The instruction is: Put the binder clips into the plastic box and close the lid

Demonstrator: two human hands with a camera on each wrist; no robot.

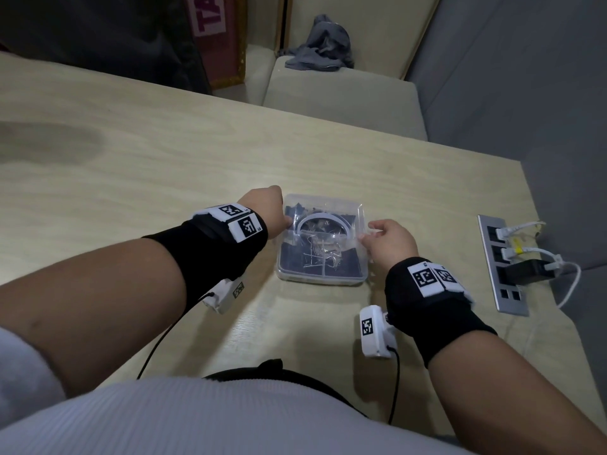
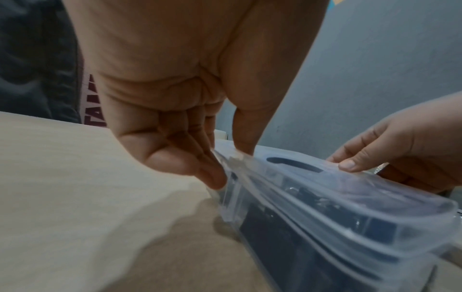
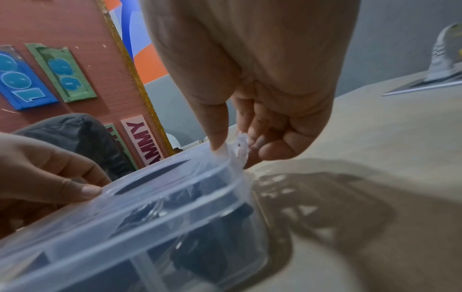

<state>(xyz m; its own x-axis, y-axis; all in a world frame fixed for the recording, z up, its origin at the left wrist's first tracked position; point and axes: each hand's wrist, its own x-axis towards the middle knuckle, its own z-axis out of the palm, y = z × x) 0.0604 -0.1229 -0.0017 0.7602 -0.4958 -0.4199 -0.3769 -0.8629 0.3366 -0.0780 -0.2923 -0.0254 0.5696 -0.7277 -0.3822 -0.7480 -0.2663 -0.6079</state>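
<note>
A clear plastic box [image 1: 320,281] stands on the wooden table [image 1: 131,178] in front of me, with several black binder clips [image 1: 313,259] inside it. Its clear lid [image 1: 328,208], with a curved handle slot, lies over the box and looks raised at the far side. My left hand [image 1: 285,221] pinches the lid's left edge, thumb on top and fingers curled under [image 2: 212,177]. My right hand [image 1: 367,235] pinches the tab on the lid's right edge [image 3: 240,146]. The left wrist view shows the clips [image 2: 312,197] through the box wall, and so does the right wrist view [image 3: 200,199].
A metal socket panel [image 1: 492,284] with plugs and white cables is set into the table to the right of the box. The table's right edge runs just past it. Beyond the far edge stands a pale chair with a grey cloth [image 1: 320,44].
</note>
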